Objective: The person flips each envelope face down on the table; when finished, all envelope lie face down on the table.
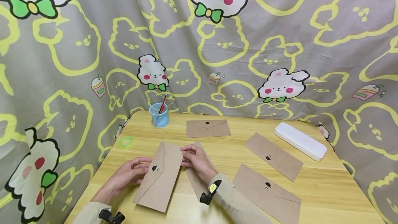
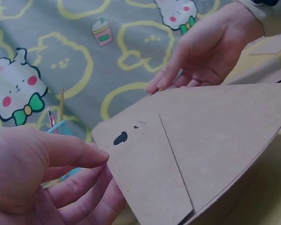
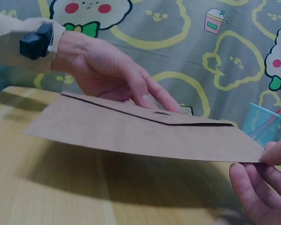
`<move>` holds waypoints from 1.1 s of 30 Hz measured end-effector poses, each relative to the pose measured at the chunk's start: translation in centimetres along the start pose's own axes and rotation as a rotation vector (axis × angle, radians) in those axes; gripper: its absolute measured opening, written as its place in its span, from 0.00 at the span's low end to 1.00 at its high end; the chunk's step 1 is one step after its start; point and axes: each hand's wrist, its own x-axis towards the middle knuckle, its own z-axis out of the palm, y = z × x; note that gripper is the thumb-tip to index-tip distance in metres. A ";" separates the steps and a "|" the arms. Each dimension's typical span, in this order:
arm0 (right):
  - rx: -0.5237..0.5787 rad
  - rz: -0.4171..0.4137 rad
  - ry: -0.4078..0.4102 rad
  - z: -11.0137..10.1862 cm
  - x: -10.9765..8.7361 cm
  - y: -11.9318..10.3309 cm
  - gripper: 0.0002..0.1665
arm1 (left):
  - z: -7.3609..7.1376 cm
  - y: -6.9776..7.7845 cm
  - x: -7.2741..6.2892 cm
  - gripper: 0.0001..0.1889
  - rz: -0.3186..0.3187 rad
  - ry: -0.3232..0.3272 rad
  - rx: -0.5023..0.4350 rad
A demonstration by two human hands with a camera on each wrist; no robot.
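Observation:
A brown kraft envelope (image 1: 166,182) with a small black hat print is held between both hands, lifted off the table; its shadow falls below it in the right wrist view. My left hand (image 1: 125,175) pinches its left edge near the print, thumb on top and fingers beneath. On the opposite side, my right hand (image 1: 199,162) pinches the edge near the far corner between thumb (image 3: 277,153) and fingers. Partly hidden under my right hand and forearm lies another brown envelope (image 1: 194,182).
More brown envelopes lie flat: one at the back (image 1: 208,132), two on the right (image 1: 275,156) (image 1: 267,196). A white case (image 1: 300,141) sits back right. A blue mesh cup (image 1: 160,117) with brushes stands back left, near a green tape roll (image 1: 125,142). A patterned curtain (image 1: 186,44) hangs behind.

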 end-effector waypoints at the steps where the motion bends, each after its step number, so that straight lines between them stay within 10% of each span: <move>1: 0.000 -0.002 -0.004 -0.2 0.0 0.0 0.16 | 0.1 0.0 0.0 0.31 -0.001 -0.003 0.008; 33: 0.060 -0.061 0.100 -5.2 -0.1 -0.8 0.20 | -0.2 -0.9 -0.5 0.21 0.013 0.029 -0.041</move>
